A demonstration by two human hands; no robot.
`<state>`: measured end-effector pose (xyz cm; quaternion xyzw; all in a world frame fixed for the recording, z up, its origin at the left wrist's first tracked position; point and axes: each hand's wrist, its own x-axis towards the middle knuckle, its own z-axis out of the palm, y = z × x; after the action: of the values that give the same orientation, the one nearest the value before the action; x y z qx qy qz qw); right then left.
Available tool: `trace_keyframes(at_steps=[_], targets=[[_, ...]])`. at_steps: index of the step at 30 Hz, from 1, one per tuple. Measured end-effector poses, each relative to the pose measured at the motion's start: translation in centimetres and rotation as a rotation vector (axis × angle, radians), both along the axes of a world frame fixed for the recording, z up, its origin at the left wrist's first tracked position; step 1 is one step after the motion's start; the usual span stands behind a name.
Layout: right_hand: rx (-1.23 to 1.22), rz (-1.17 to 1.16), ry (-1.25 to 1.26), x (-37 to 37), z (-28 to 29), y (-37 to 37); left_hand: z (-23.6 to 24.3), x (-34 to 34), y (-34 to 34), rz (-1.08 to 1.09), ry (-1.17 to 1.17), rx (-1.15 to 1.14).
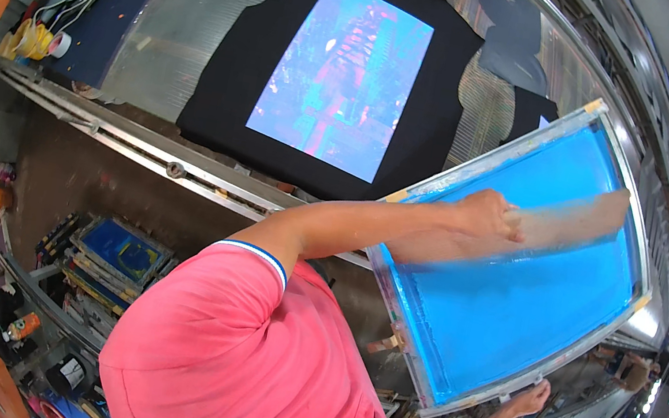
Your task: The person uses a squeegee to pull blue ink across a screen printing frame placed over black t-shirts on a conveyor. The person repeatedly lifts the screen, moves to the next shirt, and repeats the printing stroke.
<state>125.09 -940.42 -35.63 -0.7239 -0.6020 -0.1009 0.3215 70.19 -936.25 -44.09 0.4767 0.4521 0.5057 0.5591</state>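
**Squeegee stroke on the blue screen**

The screen (513, 312), a metal frame with blue mesh, sits tilted at right over the table's (166, 45) near edge. The left hand (490, 214) is closed tight around one end of a squeegee (575, 217), which lies across the mesh and is smeared by motion. The right hand (534, 396) clamps the frame's near rim, fingers wrapped under it. By my reading, a stroke across the mesh is under way. The next move calls for even pressure along the blade and a steady frame, since the screen is held up only by that one hand.

Count: one screen in hand, one squeegee, two hands at work. Left of the screen lies one black shirt (233, 75) bearing a bright rectangular print (344, 76). A second dark garment (531, 109) peeks out past the frame's far corner. Down at the near left is a stack of spare screens (117, 251), too crowded to count. At far left lie a few yellow tape rolls (29, 39).
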Motion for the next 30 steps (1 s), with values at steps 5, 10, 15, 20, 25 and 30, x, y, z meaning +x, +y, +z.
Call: trace_keyframes(at_steps=[5, 10, 15, 20, 25, 30], targets=[[0.038, -0.172, 0.038, -0.4, -2.7, -6.8, -5.8, 1.4, 3.7, 0.009, 0.145, 0.162], [0.060, -0.272, 0.135, -0.3, -3.9, -10.2, -5.9, 0.5, 4.6, 0.023, 0.249, 0.036], [0.044, -0.304, 0.216, -1.3, -5.2, -11.5, -8.6, 1.0, 5.3, 0.013, 0.205, 0.043], [0.077, -0.356, 0.226, 2.0, -8.3, -14.2, -8.2, 0.9, 5.2, -0.099, -0.024, 0.007], [0.103, -0.416, 0.407, -0.3, -9.8, -15.3, -8.5, 1.7, 5.4, -0.129, -0.083, -0.032], [0.103, -0.486, 0.698, -0.2, -11.2, -17.9, -6.2, 2.9, 3.3, -0.130, -0.178, -0.007]])
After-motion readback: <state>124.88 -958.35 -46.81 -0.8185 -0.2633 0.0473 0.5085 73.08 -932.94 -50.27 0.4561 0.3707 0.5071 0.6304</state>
